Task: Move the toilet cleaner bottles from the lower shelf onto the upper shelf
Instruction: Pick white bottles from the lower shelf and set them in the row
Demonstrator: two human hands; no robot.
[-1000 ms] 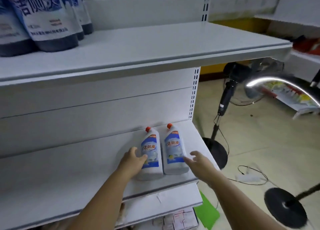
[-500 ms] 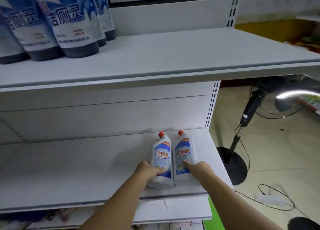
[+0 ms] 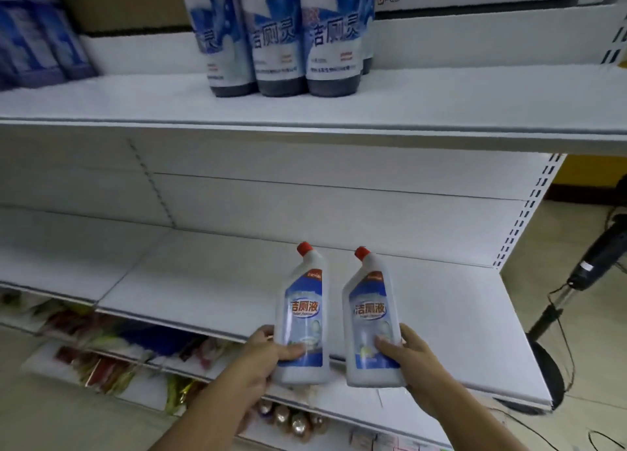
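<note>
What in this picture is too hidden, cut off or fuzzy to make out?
Head view, tall bottles on the upper shelf: tops cut off by the frame's top edge.
Head view, packets under the lower shelf: blurred, partly hidden by it.
Head view, left hand and right hand: fingers mostly hidden behind the left bottle and right bottle.

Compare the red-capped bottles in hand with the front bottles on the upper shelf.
The red-capped bottles are gripped, one in the left hand, one in the right hand; the shelf bottles stand on the upper shelf. Red-capped bottles are white-bodied; shelf bottles have dark bases. Red-capped bottles show bent necks; shelf bottles' tops are out of frame. Both carry blue-and-white labels.
</note>
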